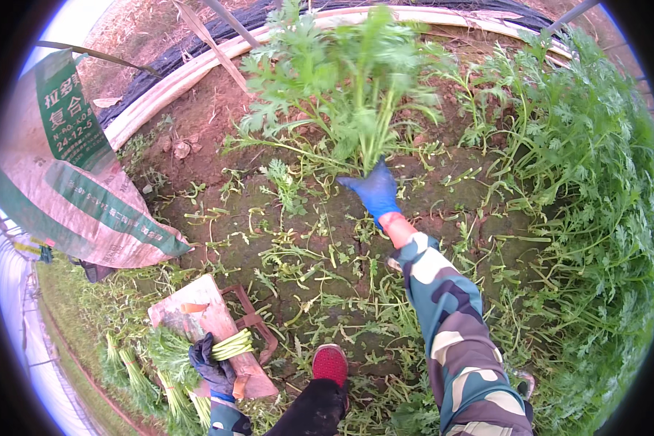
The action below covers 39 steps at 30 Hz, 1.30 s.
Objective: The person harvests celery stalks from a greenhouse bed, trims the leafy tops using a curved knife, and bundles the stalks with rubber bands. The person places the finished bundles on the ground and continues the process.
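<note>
My right hand (375, 191), in a blue glove, reaches far forward over the soil. It grips the lower stems of a clump of leafy greens (379, 117), which look like crown daisy; the leaves are blurred. Its thumb points out to the left. At lower left, my left hand (211, 362) wears a dark glove. It is closed around a bunch of cut green stems (233, 344), cut ends to the right and leaves to the left. That bunch lies over a worn wooden board (196, 297), which has a brown frame (253, 319) beside it.
Tall greens (583, 163) stand thickly on the right. Cut stubble and loose stems (305, 261) litter the bed. Tied bundles (171, 395) lie beyond the board. A fertilizer sack (103, 180) bearing writing hangs at left. My red shoe (329, 364) is at the bottom, and a pale edging (158, 111) curves behind.
</note>
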Each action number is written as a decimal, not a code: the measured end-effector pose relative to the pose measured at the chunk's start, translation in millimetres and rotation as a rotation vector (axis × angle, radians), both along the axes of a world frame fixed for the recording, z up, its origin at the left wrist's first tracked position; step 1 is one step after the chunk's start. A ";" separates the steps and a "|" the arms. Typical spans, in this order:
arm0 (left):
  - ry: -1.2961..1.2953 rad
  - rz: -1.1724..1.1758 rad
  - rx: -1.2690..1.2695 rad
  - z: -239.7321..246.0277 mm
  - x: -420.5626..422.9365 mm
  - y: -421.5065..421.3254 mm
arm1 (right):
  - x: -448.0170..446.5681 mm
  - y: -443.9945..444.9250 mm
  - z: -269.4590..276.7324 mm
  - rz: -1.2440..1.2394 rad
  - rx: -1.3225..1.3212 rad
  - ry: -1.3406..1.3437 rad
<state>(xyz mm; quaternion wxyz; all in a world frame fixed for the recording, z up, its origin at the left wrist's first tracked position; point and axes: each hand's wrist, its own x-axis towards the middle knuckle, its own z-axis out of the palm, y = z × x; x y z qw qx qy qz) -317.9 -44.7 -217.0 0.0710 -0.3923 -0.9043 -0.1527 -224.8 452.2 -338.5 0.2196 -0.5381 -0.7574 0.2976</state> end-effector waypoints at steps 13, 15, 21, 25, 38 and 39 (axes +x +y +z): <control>0.041 -0.032 -0.039 2.2 -0.1 0.1 | -33.6 27.9 -11.5 0.139 0.121 -0.203; 0.044 -0.038 -0.043 2.9 -0.3 0.2 | -36.3 34.9 -19.1 0.063 0.273 -0.113; 0.048 -0.012 -0.033 2.4 0.6 2.1 | -37.0 38.3 -20.5 0.068 0.260 -0.052; 0.059 -0.015 -0.045 1.8 1.0 1.5 | -36.6 38.5 -15.8 0.049 0.215 -0.061; 0.030 -0.013 -0.029 2.6 1.0 1.4 | -14.2 41.1 -5.5 0.103 -0.279 0.249; 0.041 -0.012 -0.040 3.0 1.3 2.0 | -14.3 42.3 -5.7 0.127 -0.315 0.314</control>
